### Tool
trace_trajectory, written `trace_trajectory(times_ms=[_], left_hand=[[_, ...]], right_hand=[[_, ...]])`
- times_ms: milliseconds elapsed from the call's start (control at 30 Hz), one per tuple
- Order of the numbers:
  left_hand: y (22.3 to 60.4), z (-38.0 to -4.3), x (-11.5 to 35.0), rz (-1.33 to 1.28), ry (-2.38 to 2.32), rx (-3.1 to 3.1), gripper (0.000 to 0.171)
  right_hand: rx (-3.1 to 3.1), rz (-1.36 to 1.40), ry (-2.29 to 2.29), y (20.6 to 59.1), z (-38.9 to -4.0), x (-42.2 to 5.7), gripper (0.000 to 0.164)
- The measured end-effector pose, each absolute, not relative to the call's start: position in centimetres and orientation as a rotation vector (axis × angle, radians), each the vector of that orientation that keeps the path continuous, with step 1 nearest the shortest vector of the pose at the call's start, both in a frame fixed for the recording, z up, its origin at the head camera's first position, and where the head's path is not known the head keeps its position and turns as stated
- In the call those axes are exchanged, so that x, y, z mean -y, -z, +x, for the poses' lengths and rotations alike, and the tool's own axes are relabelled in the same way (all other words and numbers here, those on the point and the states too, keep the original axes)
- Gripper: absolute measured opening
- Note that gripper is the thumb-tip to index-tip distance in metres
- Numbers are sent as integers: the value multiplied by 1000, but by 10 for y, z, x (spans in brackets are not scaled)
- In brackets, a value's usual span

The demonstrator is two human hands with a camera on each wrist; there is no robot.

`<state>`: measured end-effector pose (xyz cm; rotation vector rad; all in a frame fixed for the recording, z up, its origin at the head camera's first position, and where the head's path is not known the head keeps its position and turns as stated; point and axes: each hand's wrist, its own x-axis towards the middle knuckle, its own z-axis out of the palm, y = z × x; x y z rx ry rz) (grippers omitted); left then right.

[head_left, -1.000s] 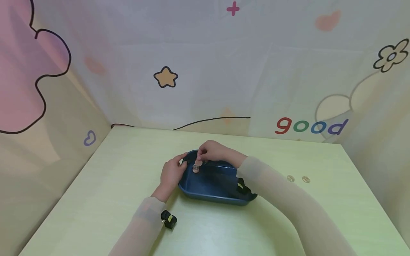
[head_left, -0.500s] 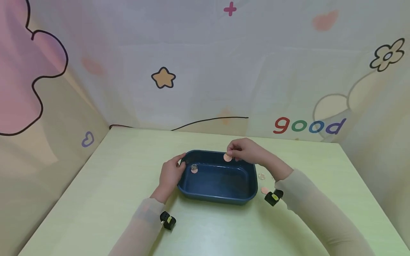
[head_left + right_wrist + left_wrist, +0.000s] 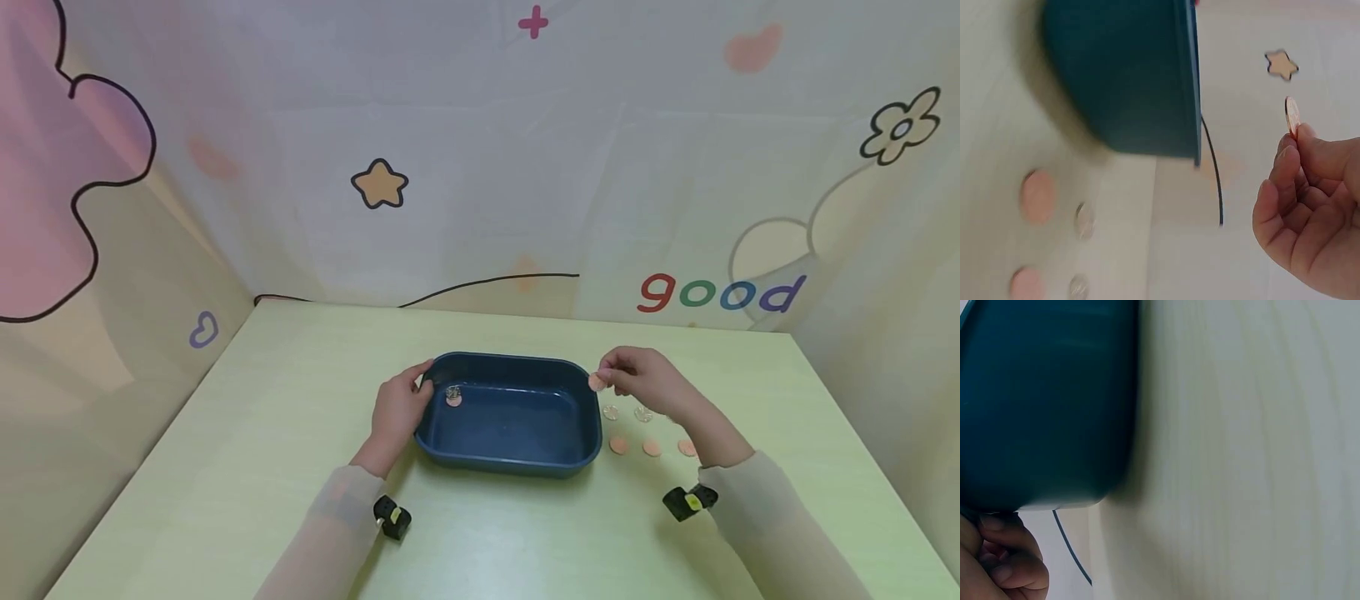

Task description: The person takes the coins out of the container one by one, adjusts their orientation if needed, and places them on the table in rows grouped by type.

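Observation:
My left hand (image 3: 401, 411) grips the left end of a dark blue plastic basin (image 3: 510, 468), thumb at the rim. In the left wrist view its fingers (image 3: 1019, 562) curl beside the basin's corner. Near the basin's back right corner, my right hand (image 3: 647, 379) pinches a copper-coloured coin (image 3: 596, 382) between thumb and finger. The right wrist view shows this coin (image 3: 1292, 117) nearly edge-on, raised above the table. Inside the basin, toward its left end, a silvery coin (image 3: 453, 390) overlaps a copper-coloured coin (image 3: 453, 402).
Right of the basin, silvery coins (image 3: 643, 413) lie in a back row and copper-coloured coins (image 3: 651, 448) in a front row on the pale wooden table (image 3: 480, 533). My right forearm partly covers the rows. A printed cloth (image 3: 480, 208) hangs behind the table.
My right hand has lifted a copper-coloured coin from the basin's left part and carried it rightward to the right rim. Coins formerly behind that arm now show. My left hand stays at the basin.

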<state>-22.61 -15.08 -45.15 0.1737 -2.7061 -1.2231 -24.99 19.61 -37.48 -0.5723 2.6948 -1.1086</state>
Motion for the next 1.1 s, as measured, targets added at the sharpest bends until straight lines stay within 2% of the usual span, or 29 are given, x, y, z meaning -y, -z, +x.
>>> trace_trajectory(times_ms=[500, 1100], left_hand=[[452, -226, 151, 190, 1222, 2711, 42], [454, -227, 151, 191, 1215, 2710, 42]], right_hand=[[-2841, -238, 1017, 400, -230, -275, 25], [-2868, -83, 980, 416, -218, -318, 30]])
